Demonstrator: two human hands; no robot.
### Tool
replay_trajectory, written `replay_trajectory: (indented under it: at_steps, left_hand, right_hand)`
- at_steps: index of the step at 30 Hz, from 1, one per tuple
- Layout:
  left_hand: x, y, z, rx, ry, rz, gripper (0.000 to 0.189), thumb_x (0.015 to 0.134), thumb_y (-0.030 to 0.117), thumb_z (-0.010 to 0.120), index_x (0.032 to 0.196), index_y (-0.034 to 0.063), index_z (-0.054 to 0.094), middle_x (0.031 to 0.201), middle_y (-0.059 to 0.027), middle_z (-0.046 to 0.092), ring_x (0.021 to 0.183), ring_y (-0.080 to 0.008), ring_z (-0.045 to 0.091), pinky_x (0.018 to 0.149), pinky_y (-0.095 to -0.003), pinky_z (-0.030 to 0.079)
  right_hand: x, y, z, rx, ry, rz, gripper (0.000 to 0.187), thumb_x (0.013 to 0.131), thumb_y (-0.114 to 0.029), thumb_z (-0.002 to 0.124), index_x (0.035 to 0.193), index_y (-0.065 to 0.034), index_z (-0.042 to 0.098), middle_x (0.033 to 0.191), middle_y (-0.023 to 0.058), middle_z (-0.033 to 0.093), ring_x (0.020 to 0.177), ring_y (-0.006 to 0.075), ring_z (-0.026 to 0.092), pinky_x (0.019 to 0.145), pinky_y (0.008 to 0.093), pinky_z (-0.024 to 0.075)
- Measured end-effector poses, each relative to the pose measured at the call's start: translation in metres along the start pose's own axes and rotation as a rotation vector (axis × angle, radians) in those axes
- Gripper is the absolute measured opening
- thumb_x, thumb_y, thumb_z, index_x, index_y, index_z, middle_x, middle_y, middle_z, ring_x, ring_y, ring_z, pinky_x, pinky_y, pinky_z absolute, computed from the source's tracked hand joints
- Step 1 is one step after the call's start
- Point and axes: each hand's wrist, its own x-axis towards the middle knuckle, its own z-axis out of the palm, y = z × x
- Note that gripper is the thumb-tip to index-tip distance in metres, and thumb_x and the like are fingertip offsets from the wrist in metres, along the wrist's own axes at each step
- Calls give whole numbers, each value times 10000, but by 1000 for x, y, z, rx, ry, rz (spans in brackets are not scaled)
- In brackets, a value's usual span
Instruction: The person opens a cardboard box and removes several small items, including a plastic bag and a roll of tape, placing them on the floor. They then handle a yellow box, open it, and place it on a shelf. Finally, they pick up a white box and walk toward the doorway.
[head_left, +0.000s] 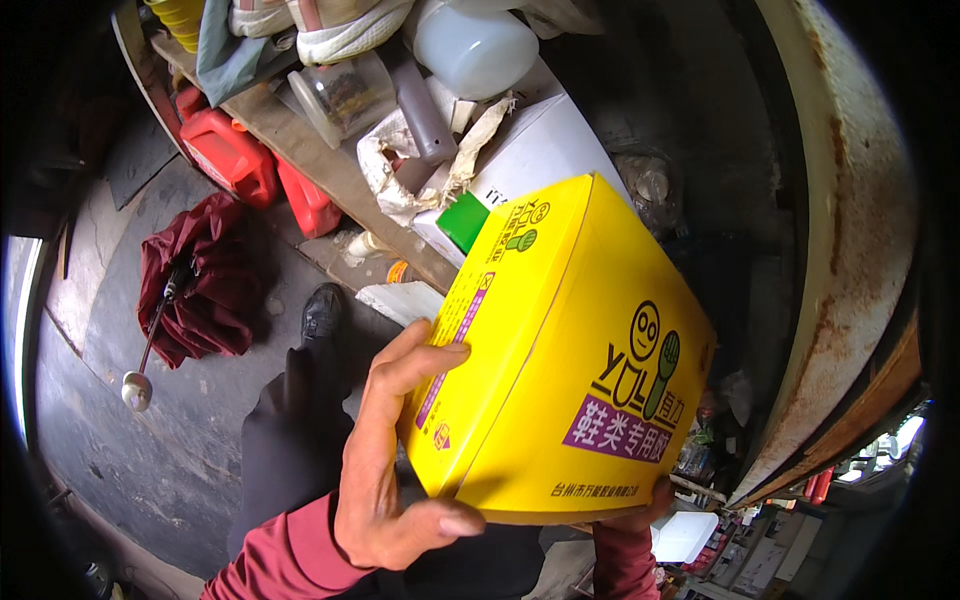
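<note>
A yellow cardboard box (570, 352) with printed writing and a cartoon figure fills the middle, tilted, held between both hands. My left hand (390, 450) grips its near left side, with the thumb at the lower corner and the fingers on the narrow printed face. At the box's lower right edge is my right hand (649, 510), mostly hidden beneath and behind it. Just beyond the box's upper left edge lie a green item (463, 222) and a white box (544, 139) with writing.
A wooden shelf (315, 146) bears a clear plastic jar (349, 94), shoes (345, 30) and a translucent container (476, 49). Red plastic jugs (232, 157) stand beside it. A folded maroon umbrella (202, 285) lies on the floor at left. A rusty metal edge (840, 187) curves along the right.
</note>
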Motion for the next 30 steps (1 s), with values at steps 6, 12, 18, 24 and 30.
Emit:
replay_trajectory:
  at_steps: [6,12,18,24,30]
  left_hand:
    - [4,9,-8,71,-103,-87,1027,745,470,850,1519,-5,372,1540,-300,388,1563,-465,213,1249,-509,158]
    - [2,12,0,-26,10,-148,873,766,255,794,1499,-8,400,1528,-291,418,1554,-433,273,1245,-463,203]
    - [-3,12,-2,45,-7,-108,813,758,198,786,1466,-1,439,1494,-306,434,1501,-403,370,1230,-433,237]
    - [-1,11,-2,63,-2,-88,800,732,216,800,1436,6,482,1468,-289,451,1426,-394,448,1206,-437,282]
    - [-1,11,-3,65,-4,-88,825,712,247,828,1437,38,496,1492,-296,431,1402,-400,472,1184,-448,326]
  right_hand:
    - [4,-7,-11,-85,-53,15,703,1024,-488,589,1574,-85,417,1522,164,548,1346,343,577,1112,498,488]
    - [60,-58,-16,-381,207,-76,623,1107,-474,417,1546,-32,448,1515,167,553,1362,294,559,1174,445,402]
    - [204,-97,19,-1134,116,-487,565,1124,-362,409,1547,8,467,1551,170,531,1449,263,482,1223,401,336]
    - [375,-75,42,-1466,-58,-334,520,1070,-296,573,1513,-27,531,1515,175,569,1415,292,518,1188,380,376]
    - [414,-58,4,-1869,-337,-434,392,1038,-261,631,1379,-71,654,1386,193,646,1342,366,568,1128,427,438]
